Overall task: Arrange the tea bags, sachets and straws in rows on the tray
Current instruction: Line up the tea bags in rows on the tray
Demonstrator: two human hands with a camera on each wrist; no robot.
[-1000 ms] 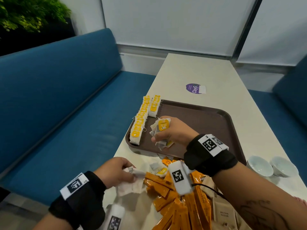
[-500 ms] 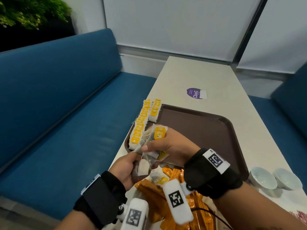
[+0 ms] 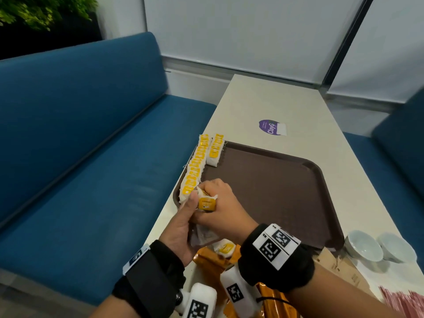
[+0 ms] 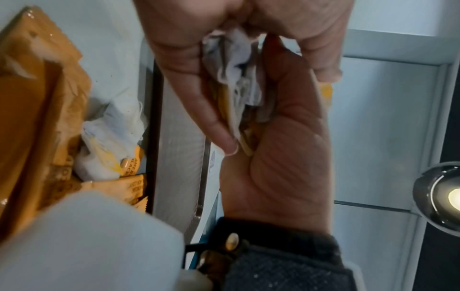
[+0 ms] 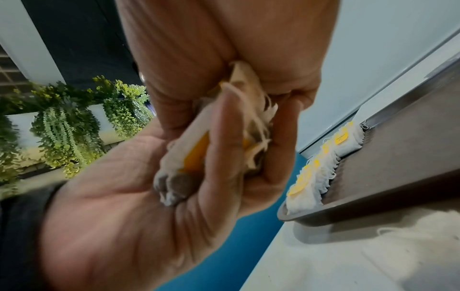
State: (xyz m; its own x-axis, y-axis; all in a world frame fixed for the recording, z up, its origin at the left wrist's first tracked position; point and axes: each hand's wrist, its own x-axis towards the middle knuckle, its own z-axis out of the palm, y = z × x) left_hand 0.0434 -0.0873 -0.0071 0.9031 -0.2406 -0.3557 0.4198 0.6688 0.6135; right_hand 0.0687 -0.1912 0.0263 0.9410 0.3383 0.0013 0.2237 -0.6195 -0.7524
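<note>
Change: both hands have come together over the tray's near left corner; a second ago the left hand was down at the pile on the desk.
Tea bags in hand: a bunch of tea bags [image 3: 206, 204] sits pinched between the two hands, yellow tag up.
Left hand [image 3: 181, 228]: thumb and fingers curled round the bunch from below.
Right hand [image 3: 220, 206]: fingers closed on the bunch from above.
Rows: two rows of tea bags [image 3: 197, 166] lie along the left edge of the brown tray [image 3: 275, 184].
Sachets: orange sachets [image 3: 213, 262] lie heaped on the desk [image 3: 263, 104] near the wrists.
Cups: two white cups [image 3: 378, 249] stand right of the tray.
</note>
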